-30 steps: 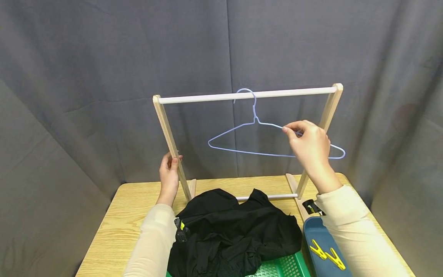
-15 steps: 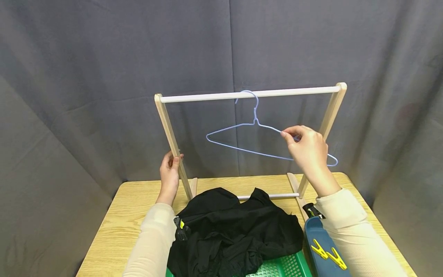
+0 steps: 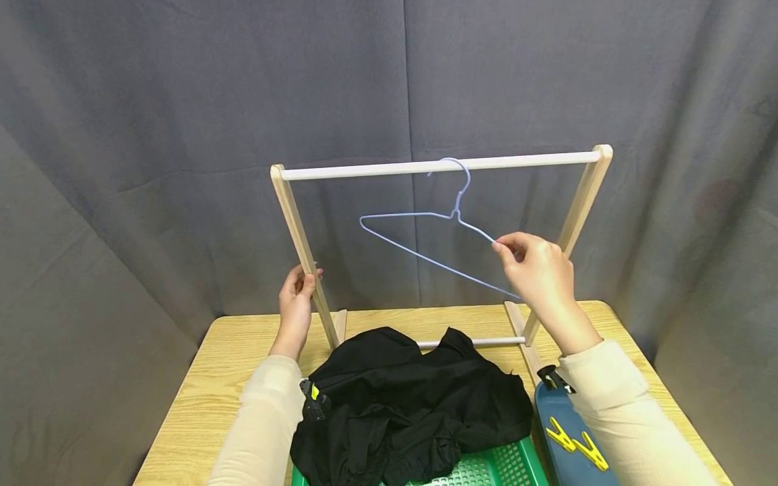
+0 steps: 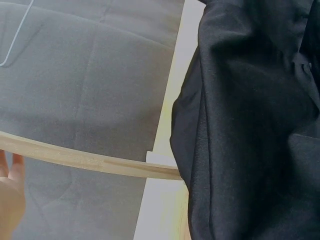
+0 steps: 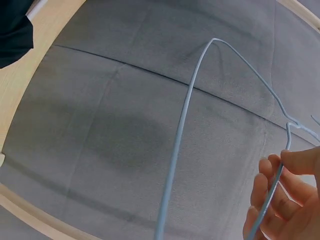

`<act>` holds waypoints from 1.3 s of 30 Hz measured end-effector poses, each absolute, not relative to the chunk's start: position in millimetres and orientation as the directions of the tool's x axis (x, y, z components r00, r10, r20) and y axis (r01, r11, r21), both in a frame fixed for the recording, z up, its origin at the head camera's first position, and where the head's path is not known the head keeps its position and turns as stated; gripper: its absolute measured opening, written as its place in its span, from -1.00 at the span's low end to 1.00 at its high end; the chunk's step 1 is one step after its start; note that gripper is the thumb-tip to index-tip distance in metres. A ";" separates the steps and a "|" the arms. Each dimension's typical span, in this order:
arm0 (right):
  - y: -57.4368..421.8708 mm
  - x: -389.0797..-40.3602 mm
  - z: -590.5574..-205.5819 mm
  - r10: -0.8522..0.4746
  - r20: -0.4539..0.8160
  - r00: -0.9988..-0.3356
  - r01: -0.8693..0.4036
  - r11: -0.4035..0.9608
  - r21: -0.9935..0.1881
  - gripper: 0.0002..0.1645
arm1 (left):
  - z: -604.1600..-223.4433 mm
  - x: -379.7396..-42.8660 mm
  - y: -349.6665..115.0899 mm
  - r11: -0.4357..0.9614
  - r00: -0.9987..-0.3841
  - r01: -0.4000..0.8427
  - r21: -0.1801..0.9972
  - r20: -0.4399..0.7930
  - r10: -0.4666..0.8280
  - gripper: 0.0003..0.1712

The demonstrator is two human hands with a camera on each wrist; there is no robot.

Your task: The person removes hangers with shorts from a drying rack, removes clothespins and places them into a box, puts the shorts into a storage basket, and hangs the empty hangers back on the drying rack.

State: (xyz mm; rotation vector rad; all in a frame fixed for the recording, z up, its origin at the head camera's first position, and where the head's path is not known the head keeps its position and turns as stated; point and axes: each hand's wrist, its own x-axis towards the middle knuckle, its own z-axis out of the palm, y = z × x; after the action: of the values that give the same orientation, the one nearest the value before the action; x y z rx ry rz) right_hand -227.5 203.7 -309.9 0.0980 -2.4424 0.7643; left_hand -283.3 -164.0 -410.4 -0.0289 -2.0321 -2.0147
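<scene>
A light blue wire hanger (image 3: 419, 255) hangs tilted by its hook over the white bar (image 3: 365, 171) of a small wooden rack, right end lower. My right hand (image 3: 541, 273) pinches its right shoulder between thumb and fingers; that end of the hanger is hidden behind the hand. In the right wrist view the thumb lies against the hanger wire (image 5: 172, 160). At the rack's left post (image 3: 294, 219) my left hand (image 3: 296, 304) grips the wood, thumb in front and fingers behind. The left wrist view shows only part of that hand beside the post (image 4: 100, 162).
Black cloth (image 3: 413, 398) lies heaped over a green basket (image 3: 516, 466) in front of the rack. On the right, a blue tray (image 3: 553, 401) holds yellow clothespins (image 3: 589, 451). Grey curtains (image 3: 213, 101) surround the wooden table (image 3: 200, 378).
My right hand has lowered the hanger's right side, so the hanger tilts more, and its hook has slid slightly right along the bar. The left hand stays on the post.
</scene>
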 end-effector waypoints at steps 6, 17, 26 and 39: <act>205.5 -225.0 -310.3 0.059 0.553 -0.831 -0.261 0.837 -0.482 -0.77 | -410.1 -282.7 -164.3 0.037 -0.959 0.214 0.976 0.217 -0.180 -0.51; 220.1 -217.3 -298.6 -0.019 0.520 -0.854 -0.257 0.885 -0.389 -0.82 | -397.9 -272.6 -158.3 0.028 -0.948 0.220 0.975 0.220 -0.231 -0.54; 226.0 -201.2 -302.5 -0.024 0.576 -0.817 -0.290 0.880 -0.375 -0.83 | -402.4 -272.2 -160.5 0.015 -0.948 0.202 0.979 0.200 -0.246 -0.52; 217.9 -176.6 -312.4 -0.019 0.767 -0.641 -0.419 0.846 -0.329 -0.84 | -397.4 -255.4 -163.0 -0.075 -0.949 0.205 0.976 0.179 -0.260 -0.46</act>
State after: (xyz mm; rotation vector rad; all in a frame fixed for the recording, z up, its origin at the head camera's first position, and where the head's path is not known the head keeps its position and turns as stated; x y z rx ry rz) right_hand -176.6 217.9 -312.4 0.3179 -2.1999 0.6241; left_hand -255.4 -163.0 -397.4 0.0595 -1.8916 -2.0953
